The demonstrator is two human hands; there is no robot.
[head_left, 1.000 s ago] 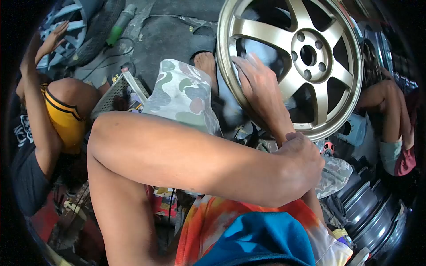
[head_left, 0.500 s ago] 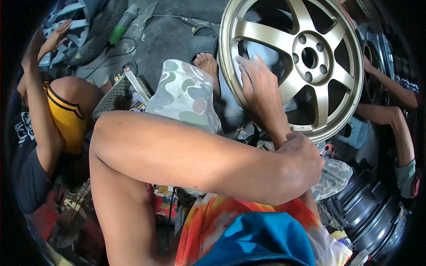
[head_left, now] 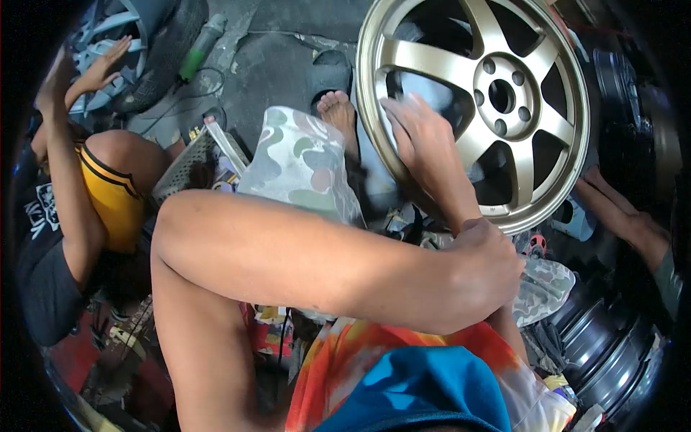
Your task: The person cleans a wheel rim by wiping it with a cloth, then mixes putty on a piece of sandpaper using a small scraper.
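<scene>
One bump from the loosely open right hand (head_left: 426, 137) could tip the gold wheel (head_left: 464, 144) beside it, left hand (head_left: 488, 259) just clasping the right wrist (head_left: 463, 205).

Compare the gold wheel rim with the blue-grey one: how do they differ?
The gold rim has broad spokes; the blue-grey rim has narrower ones. The gold rim shows nearly whole; the blue-grey rim is partly hidden behind another person's hand. Both are spoked wheels.
</scene>
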